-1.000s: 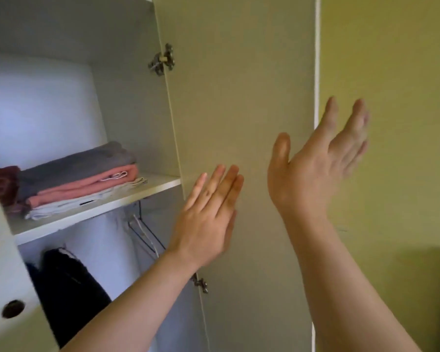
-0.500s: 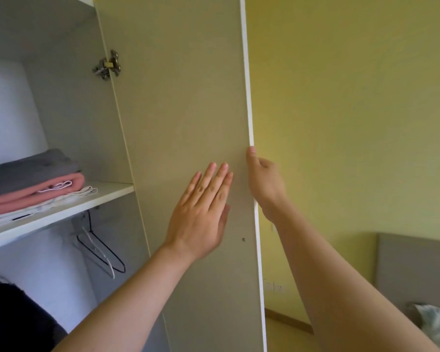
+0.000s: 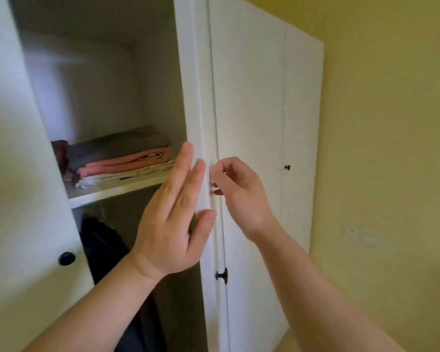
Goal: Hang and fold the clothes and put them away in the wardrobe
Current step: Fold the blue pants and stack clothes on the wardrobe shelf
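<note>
Your left hand lies flat, fingers straight, against the smooth white wardrobe door; your right hand curls its fingers round the door's thin edge; soft folded clothes, grey over pink, sit stacked on the shelf inside.

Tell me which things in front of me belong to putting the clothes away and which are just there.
Job: wardrobe door, left hand flat against it, right hand gripping its edge; folded clothes on the shelf; dark garment hanging below.
Just there: left door's black knob; far closed door's knob; wall plate on the yellow wall.
</note>
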Demonstrator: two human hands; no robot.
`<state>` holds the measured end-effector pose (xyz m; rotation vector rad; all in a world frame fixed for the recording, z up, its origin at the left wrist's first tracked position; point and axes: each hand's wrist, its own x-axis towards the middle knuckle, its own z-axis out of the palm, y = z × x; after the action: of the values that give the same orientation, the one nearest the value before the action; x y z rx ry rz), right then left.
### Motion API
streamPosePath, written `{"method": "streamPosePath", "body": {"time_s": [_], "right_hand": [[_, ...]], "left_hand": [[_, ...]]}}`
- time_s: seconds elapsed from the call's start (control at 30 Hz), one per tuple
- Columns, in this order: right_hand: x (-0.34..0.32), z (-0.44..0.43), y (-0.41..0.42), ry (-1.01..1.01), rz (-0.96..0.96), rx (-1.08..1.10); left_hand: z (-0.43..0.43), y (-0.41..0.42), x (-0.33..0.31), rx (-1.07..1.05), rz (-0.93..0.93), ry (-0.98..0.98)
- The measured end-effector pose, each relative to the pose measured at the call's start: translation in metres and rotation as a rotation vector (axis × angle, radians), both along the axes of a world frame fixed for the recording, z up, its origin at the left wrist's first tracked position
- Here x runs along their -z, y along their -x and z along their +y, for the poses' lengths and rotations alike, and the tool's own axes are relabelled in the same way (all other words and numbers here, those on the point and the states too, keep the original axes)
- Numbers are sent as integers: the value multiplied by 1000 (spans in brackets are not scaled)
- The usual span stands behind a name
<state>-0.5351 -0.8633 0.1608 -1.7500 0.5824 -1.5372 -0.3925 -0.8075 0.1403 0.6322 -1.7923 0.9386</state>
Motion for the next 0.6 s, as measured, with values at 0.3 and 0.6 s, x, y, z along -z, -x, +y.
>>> {"method": "streamPosePath", "body": {"time_s": [0.3,0.6], "right_hand": [[21,-12,-129,345,510,40],[15,-36,-182,380,793,243]], "left_hand": [[41,-153,5,-852,-89,-73],[26,-193,0,-1280,-161,-247]]}}
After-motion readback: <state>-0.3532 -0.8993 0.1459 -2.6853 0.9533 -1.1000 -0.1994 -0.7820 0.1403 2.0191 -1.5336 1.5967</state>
